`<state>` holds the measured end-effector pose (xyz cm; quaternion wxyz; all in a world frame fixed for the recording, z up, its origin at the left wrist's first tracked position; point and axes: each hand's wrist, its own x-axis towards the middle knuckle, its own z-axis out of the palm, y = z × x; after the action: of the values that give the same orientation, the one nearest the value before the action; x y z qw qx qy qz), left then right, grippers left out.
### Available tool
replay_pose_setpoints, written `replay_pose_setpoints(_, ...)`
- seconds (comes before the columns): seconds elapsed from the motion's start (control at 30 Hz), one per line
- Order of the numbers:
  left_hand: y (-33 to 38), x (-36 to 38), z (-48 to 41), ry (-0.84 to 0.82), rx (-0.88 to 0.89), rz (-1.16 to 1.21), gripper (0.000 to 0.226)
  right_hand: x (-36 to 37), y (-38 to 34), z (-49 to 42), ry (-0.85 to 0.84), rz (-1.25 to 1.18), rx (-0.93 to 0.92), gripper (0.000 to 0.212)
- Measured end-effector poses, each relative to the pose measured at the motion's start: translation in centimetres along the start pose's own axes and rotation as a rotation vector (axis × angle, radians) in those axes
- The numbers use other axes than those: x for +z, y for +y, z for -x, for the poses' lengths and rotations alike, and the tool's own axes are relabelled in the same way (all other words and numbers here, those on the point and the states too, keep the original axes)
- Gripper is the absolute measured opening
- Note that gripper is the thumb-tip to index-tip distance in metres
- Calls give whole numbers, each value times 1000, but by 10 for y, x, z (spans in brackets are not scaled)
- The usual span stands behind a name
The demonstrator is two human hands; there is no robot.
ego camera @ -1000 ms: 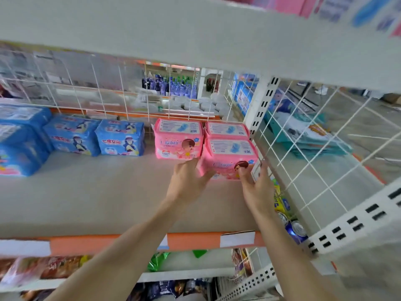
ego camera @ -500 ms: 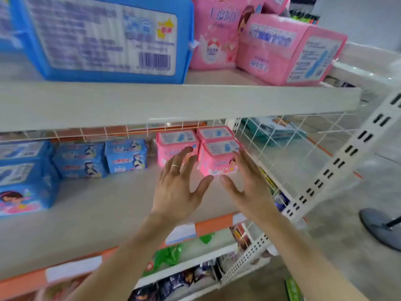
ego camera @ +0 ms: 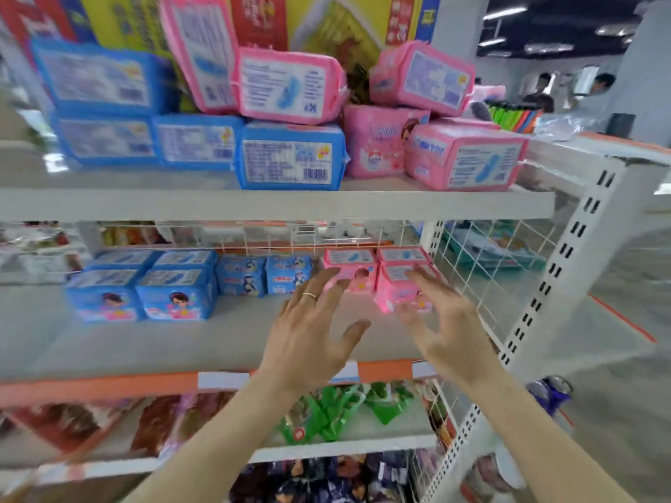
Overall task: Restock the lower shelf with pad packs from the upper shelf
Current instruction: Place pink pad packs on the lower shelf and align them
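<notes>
Hovering before the lower shelf (ego camera: 145, 343), the left hand (ego camera: 308, 335) and the right hand (ego camera: 446, 332) are both spread wide, and their fingers (ego camera: 319, 285) grip nothing. Just beyond the fingertips, three pink packs (ego camera: 350, 266) stand at the shelf's right end, their picture fronts facing outward. To the left of the fingers sit small blue packs (ego camera: 265, 277), then larger blue packs (ego camera: 174, 295).

Above the fingers, the upper shelf (ego camera: 276, 205) carries the stock pile. Blue pad packs (ego camera: 290, 157) lie flat on the left with pink pad packs (ego camera: 461, 161) on the right, long axes running roughly left to right and printed label faces turned outward. One pink pack (ego camera: 290, 85) lies across a blue one, and another (ego camera: 198, 52) leans on its end behind it.

A white wire mesh panel (ego camera: 490, 270) closes the shelf side to the right of the fingers. Below the wrists, a further shelf holds green packets (ego camera: 326, 412). Grey floor (ego camera: 617, 321) spreads to the right, and people (ego camera: 541, 92) stand far off in the store.
</notes>
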<state>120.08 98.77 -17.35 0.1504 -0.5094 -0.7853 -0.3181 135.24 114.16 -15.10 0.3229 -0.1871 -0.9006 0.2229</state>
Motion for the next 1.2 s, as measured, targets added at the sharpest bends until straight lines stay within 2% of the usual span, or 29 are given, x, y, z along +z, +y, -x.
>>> replay_pose_setpoints(0.13, 18, -34, 24, 83, 5, -72, 64, -15, -24, 11, -10, -11, -80, 62)
replay_pose_setpoints(0.23, 24, -58, 33, 82, -15, -81, 65, -23, -40, 11, -3, -47, -122, 63)
replay_pose_setpoints(0.37, 29, -84, 34, 110, 13, -68, 62, -30, -61, 1, 9, -93, -166, 79)
replay_pose_setpoints(0.5, 27, -110, 24, 174, 47, -74, 58, -36, -83, -21, 59, -78, -230, 75)
replay_pose_setpoints(0.77, -27, -173, -35, 244, 53, -116, 62, -24, -121, -95, 146, -6, -270, 76)
replay_pose_setpoints(0.93, -72, -196, -91, 261, 32, -85, 66, -23, -144, -150, 283, 39, -220, 62)
replay_pose_setpoints(1.03, -91, -205, -129, 208, 24, -54, 60, -21, -150, -183, 353, 35, -179, 51)
replay_pose_setpoints(1.2, -104, -206, -183, 108, -42, 128, 55, -13, -146, -218, 367, -45, -13, 57)
